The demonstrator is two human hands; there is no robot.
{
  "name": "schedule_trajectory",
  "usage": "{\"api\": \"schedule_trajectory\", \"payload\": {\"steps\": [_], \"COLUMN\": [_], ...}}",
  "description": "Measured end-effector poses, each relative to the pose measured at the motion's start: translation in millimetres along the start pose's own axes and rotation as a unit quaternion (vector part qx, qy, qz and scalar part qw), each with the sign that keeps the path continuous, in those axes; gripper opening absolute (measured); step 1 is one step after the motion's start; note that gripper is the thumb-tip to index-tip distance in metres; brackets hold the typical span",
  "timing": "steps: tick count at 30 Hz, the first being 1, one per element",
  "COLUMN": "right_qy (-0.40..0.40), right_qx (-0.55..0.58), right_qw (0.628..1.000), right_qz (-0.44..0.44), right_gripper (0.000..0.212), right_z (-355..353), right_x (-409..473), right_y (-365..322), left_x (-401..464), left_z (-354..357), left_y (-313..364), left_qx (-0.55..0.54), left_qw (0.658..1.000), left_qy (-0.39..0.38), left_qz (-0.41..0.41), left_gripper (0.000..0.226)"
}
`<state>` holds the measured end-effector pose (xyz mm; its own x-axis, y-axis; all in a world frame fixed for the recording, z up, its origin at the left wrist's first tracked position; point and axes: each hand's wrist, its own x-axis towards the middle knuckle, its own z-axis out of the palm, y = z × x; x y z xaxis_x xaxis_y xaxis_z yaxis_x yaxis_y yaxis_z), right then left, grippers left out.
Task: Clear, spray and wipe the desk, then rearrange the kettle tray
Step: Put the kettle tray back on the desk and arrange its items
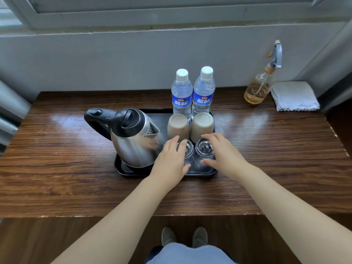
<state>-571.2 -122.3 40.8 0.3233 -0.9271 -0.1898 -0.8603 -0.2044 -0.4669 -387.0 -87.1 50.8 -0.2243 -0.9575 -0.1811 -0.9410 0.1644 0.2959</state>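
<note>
Your left hand curls its fingers round the left glass; your right hand grips the right glass, both upturned on the tray.

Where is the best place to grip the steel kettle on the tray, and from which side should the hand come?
Grip the black handle of the kettle, probably with the left hand, coming from the left. The handle sticks out over the tray's left edge, away from the cups, while the spout points right. The rounded steel body offers no sure hold.
</note>
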Motion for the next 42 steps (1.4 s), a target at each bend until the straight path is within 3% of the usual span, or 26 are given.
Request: {"api": "schedule_trajectory", "payload": {"steps": [4, 7, 12, 14, 17, 19, 21, 25, 29, 33, 38, 42], "right_qy": [0.121, 0.201, 0.087, 0.055, 0.053, 0.061, 0.074, 0.099, 0.127, 0.134, 0.123, 0.096], "right_qx": [0.033, 0.122, 0.308, 0.389, 0.487, 0.518, 0.523, 0.520, 0.552, 0.563, 0.528, 0.549], "right_qw": [0.992, 0.972, 0.947, 0.919, 0.867, 0.845, 0.840, 0.838, 0.814, 0.806, 0.835, 0.827], "right_qz": [0.016, -0.010, -0.032, 0.014, 0.093, 0.120, 0.127, 0.130, 0.128, 0.122, 0.096, 0.075], "right_gripper": [0.058, 0.039, 0.035, 0.050, 0.082, 0.086, 0.086, 0.093, 0.087, 0.098, 0.073, 0.061], "right_z": [4, 8, 36, 53, 68, 72, 74, 84, 91, 87, 79, 72], "right_x": [-9, -18, -34, -35, -25, -15, -10, -9, -2, 15, 38, 44], "right_y": [-16, -48, -112, -132, -159, -174, -187, -201, -198, -186, -164, -155], "left_x": [-30, -56, -89, -92, -79, -61, -42, -19, -26, -46, -72, -88], "left_z": [-5, -8, -17, -28, -51, -72, -91, -106, -103, -93, -86, -83], "left_y": [-18, -43, -94, -115, -145, -160, -166, -163, -161, -160, -147, -143], "left_qx": [-0.090, -0.157, -0.227, -0.290, -0.435, -0.496, -0.544, -0.598, -0.585, -0.593, -0.632, -0.645], "left_qw": [0.994, 0.985, 0.954, 0.909, 0.796, 0.739, 0.717, 0.734, 0.750, 0.743, 0.719, 0.722], "left_qy": [0.046, 0.071, 0.129, 0.168, 0.233, 0.276, 0.275, 0.194, 0.198, 0.209, 0.178, 0.109], "left_qz": [0.031, -0.007, -0.148, -0.246, -0.351, -0.362, -0.339, -0.257, -0.238, -0.229, -0.227, -0.227], "left_gripper": [0.060, 0.043, 0.016, 0.013, 0.028, 0.044, 0.051, 0.045, 0.026, 0.024, 0.022, 0.028]}}
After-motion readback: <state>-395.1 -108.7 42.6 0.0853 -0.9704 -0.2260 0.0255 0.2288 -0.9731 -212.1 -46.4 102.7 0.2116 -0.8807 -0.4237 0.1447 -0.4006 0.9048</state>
